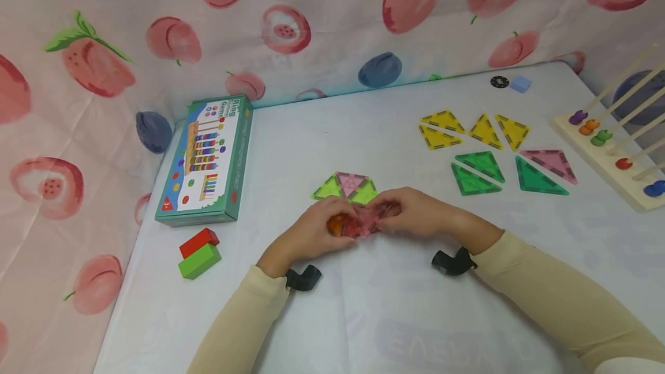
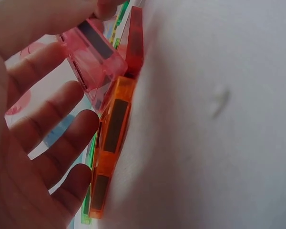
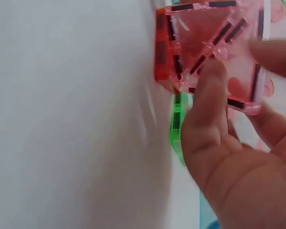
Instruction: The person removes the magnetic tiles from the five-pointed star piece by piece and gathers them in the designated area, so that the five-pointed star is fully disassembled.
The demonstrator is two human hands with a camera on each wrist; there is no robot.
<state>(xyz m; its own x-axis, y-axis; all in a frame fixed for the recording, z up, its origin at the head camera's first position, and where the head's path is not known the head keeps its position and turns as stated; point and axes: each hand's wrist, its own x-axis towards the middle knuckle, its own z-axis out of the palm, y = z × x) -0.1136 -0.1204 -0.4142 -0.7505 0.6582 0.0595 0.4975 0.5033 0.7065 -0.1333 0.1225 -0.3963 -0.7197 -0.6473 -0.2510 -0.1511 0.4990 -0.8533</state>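
Observation:
In the middle of the table, my right hand (image 1: pixel 415 212) pinches pink translucent magnetic tiles (image 3: pixel 209 47), two triangles joined into a square, tilted up off the table. My left hand (image 1: pixel 319 227) is at their other side, its thumb and index finger at a pink tile's edge (image 2: pixel 97 67) and its other fingers spread loosely. Under the left fingers, an orange magnetic tile (image 2: pixel 112 124) lies on the table beside a red one (image 2: pixel 133 40). Just behind the hands are light green tiles (image 1: pixel 327 187) and a pink triangle tile (image 1: pixel 350 182). The fingers partly hide the joins.
Yellow triangle tiles (image 1: pixel 441 137), green triangle tiles (image 1: pixel 475 173) and another pink triangle (image 1: pixel 553 163) lie to the right. Beyond them stands a wooden peg board (image 1: pixel 602 160) with beads. At left are a game box (image 1: pixel 208 160) and red and green blocks (image 1: pixel 200 260).

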